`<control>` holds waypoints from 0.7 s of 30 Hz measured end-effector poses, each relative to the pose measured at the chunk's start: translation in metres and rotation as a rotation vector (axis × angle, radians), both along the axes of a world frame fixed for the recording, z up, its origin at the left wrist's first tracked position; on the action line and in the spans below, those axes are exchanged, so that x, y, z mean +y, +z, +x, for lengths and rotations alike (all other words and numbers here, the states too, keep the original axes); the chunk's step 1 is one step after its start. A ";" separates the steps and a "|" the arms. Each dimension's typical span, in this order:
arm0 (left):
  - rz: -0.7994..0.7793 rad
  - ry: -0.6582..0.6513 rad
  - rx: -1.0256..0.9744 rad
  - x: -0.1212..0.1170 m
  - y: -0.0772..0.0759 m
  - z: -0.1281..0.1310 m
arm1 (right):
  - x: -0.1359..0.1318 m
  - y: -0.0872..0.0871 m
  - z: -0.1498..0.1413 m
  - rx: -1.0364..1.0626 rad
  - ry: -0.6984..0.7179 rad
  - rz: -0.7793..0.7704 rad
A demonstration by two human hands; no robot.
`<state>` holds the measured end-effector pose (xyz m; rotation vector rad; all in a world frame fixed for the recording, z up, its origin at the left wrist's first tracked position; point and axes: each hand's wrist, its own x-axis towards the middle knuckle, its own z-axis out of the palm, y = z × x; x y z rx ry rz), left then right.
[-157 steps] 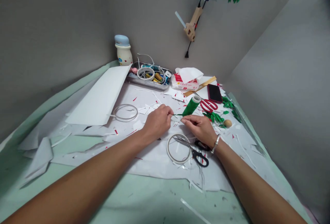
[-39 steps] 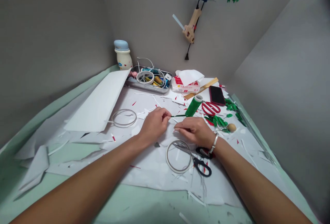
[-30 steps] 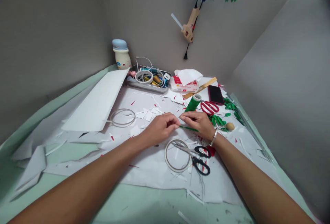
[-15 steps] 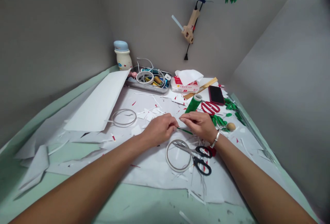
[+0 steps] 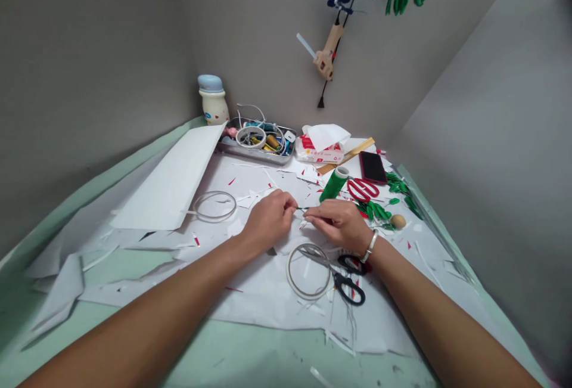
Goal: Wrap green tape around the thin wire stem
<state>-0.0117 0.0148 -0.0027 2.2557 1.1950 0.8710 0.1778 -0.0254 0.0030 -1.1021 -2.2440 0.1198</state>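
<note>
Between my hands a thin green strip (image 5: 302, 208) is stretched, its full shape mostly hidden by my fingers. My left hand (image 5: 271, 216) pinches its left end, and the fingertips of my right hand (image 5: 337, 222) are closed on the other end. Just behind my right hand stands a spool of green thread (image 5: 333, 185), slightly tilted. Below the hands, black-handled scissors (image 5: 349, 288) lie with their blades across a pale tape ring (image 5: 290, 275). Several green leaf-shaped pieces (image 5: 374, 211) and a round wooden ball (image 5: 398, 221) lie right of my right hand.
White paper (image 5: 250, 310) with scraps covers the green table. Behind stand a metal tray (image 5: 254, 154) of supplies, a tissue pack (image 5: 318, 151), a phone (image 5: 373, 167) and red-handled scissors (image 5: 363, 190). A coil (image 5: 214, 217) lies left; a glue gun (image 5: 328, 54) hangs on the wall.
Both hands have shifted slightly left. My right fingertips have come down and closed on the green strip, which now runs nearly level between the hands rather than slanting down under the right one.
</note>
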 end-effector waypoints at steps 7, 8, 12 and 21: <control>-0.183 -0.303 -0.109 -0.006 0.005 0.003 | 0.013 -0.008 0.015 0.258 -0.107 -0.104; -0.253 -0.294 -0.172 -0.005 0.006 0.003 | 0.014 -0.010 0.015 0.250 -0.109 -0.132; -0.365 -0.137 -0.351 0.000 0.008 0.003 | 0.010 -0.012 0.008 0.089 -0.007 -0.182; -0.020 -0.061 0.068 -0.004 0.001 0.001 | 0.004 -0.001 0.003 0.096 -0.032 -0.009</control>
